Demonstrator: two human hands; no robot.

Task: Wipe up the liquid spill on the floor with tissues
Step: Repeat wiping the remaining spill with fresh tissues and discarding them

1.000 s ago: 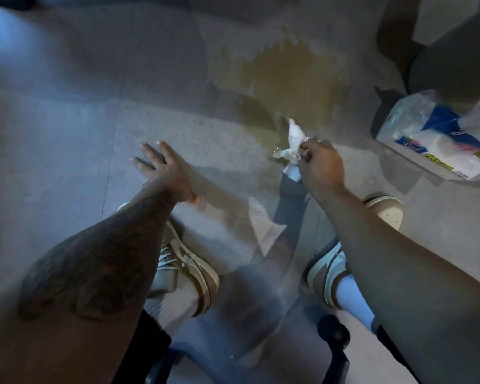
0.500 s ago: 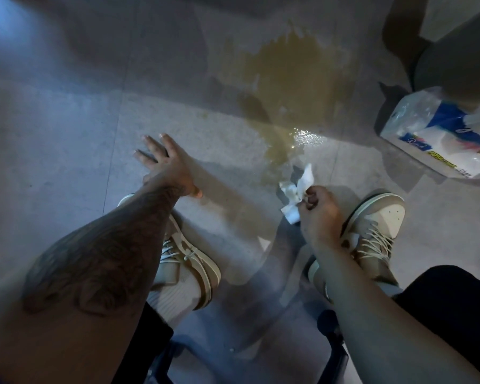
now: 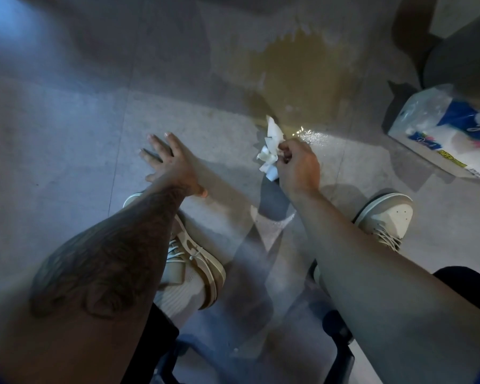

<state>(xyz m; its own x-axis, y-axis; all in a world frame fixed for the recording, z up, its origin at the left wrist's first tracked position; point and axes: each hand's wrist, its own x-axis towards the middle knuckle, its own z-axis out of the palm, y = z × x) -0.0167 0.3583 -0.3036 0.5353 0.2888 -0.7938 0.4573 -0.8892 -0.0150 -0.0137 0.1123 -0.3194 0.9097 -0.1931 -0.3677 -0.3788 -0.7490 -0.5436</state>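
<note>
Single head-worn wide-angle view, facing forward and steeply down, floor (image 3: 53, 128) near.

left hand (image 3: 172, 166) flat, fingers (image 3: 158, 145) spread; right hand (image 3: 298, 167) curled, pinching tissue (image 3: 272, 141)

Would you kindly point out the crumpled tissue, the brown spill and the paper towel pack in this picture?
crumpled tissue (image 3: 272, 142): head view, on its white bunched middle.
brown spill (image 3: 302, 73): head view, on the middle of the puddle.
paper towel pack (image 3: 449, 137): head view, on its plastic-wrapped top.
</note>
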